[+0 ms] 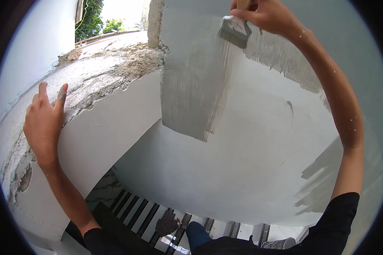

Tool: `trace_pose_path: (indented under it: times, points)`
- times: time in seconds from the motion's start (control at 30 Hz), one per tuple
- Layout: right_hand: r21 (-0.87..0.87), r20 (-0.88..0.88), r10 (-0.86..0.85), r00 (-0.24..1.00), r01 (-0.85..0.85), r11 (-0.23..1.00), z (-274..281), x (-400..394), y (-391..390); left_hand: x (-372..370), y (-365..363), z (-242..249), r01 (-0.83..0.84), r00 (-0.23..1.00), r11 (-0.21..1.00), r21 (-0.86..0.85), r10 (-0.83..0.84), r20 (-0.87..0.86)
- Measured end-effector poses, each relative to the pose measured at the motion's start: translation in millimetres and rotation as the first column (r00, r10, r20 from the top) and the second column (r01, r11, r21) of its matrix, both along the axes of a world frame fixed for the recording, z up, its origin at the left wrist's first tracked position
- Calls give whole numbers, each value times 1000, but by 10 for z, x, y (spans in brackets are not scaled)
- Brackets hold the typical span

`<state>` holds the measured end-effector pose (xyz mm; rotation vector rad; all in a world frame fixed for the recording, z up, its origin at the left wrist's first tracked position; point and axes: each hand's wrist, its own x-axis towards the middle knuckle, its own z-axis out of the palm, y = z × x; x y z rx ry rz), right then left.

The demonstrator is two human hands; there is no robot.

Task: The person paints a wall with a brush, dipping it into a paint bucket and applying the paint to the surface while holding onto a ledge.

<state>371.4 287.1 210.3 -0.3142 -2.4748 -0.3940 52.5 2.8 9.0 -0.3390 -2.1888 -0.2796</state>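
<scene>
High on the wall (191, 170), my right hand (268, 16) grips the wooden handle of a wide paintbrush (235, 32). The bristles point down and touch the wall at the top of a wet grey painted patch (191, 85). More grey strokes (285, 63) lie to the right of the brush, behind my forearm. My left hand (44, 117) rests on the rough, broken ledge (89, 91) of an opening at the left, its fingers apart and holding nothing. One of its fingertips has grey paint on it.
Far below are dark slats or steps (149, 219) with pale gaps. A paint-marked bucket (281, 243) stands at the bottom right, and a dark object (167, 224) lies at the bottom middle. Green plants (91, 21) show through the opening. Another grey patch (323, 178) is at the right.
</scene>
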Motion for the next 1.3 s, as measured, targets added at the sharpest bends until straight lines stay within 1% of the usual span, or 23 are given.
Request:
trace_pose_path:
  times: [0.1, 0.13, 0.2, 0.23, 0.3, 0.33, 0.37, 0.4, 0.43, 0.5, 0.57, 0.7, 0.73, 0.8, 0.9, 1.0, 1.03, 1.1, 1.13, 1.17, 1.23, 1.27, 1.3]
  points:
    - [334, -111, 123, 986, -80, 939, 441, -5, -170, -45, 1, 9, -14, 999, 1000, -8, 13, -31]
    - [366, -236, -91, 968, 175, 914, 312, -4, -545, -38, 9, 7, -18, 1000, 1000, -15, 18, -20]
    - [655, -179, -8, 984, 125, 745, 117, -41, -382, -83, 20, -2, -15, 1000, 1000, -18, 15, -19]
    - [776, -137, 32, 990, 87, 624, -35, -82, -237, -90, 15, -10, -20, 1000, 1000, -14, 19, -16]
    - [841, -83, -151, 985, 151, 519, -767, -151, 141, -61, 11, -6, -22, 1000, 1000, -18, 22, -6]
    - [887, -5, -281, 960, 133, 441, -1175, -150, 190, -47, 11, 4, -22, 1000, 1000, -18, 22, -4]
    - [947, 48, -287, 957, 48, 317, -1547, -113, 167, -41, 14, 9, -16, 1000, 1000, -17, 16, -10]
    - [900, 145, -216, 965, -38, 435, -1883, -83, 127, -37, 14, 2, -13, 1000, 1000, -13, 12, -13]
    - [885, 194, -266, 944, -52, 463, -2145, -39, 17, -30, 6, 4, -10, 1000, 1000, -10, 10, -15]
    - [664, 332, -131, 934, -133, 736, -2326, -1, -236, 50, 2, 38, 15, 999, 1000, 7, -15, 33]
    - [280, 333, -20, 943, -78, 957, -2092, -24, -305, 85, -7, 62, 28, 998, 1000, 7, -28, 52]
    - [-59, 124, 7, 992, 0, 998, -879, 22, 27, 119, -13, 71, 40, 998, 999, -3, -40, 45]
    - [-68, 75, -121, 990, 126, 990, -554, 60, 5, 121, -11, 75, 42, 998, 999, 1, -42, 47]
    - [-10, 94, -143, 985, 145, 989, 161, 164, -184, 91, -5, 56, 37, 999, 999, 11, -37, 10]
    - [346, -167, 205, 964, -138, 928, 499, 144, -173, 123, -2, 63, 22, 999, 1000, 8, -22, 25]
    - [594, -122, 150, 981, -49, 803, 117, 106, -282, 125, 14, 80, 31, 999, 999, 19, -31, 35]
    - [730, -117, 180, 977, -38, 682, -243, 72, -79, 122, 8, 76, 36, 999, 999, 23, -36, 34]
    - [819, -43, -166, 985, 130, 558, -1130, 38, 44, 133, 6, 73, 40, 999, 999, 25, -41, 25]
    - [864, 38, -153, 988, 45, 502, -1565, 50, 128, 139, 7, 74, 40, 999, 999, 26, -40, 21]
    - [854, 106, -202, 974, 15, 521, -1946, 78, 63, 156, 3, 74, 44, 998, 999, 21, -44, 33]
    - [718, 176, -31, 984, -107, 688, -2368, 106, -84, 181, 0, 103, 47, 998, 999, 17, -48, 47]
    - [486, 191, -3, 982, -92, 869, -2300, 86, -120, 171, -5, 102, 43, 998, 999, 19, -43, 37]
    - [211, 200, 27, 979, -71, 975, -2167, 83, -191, 165, -1, 90, 40, 999, 999, 19, -40, 28]
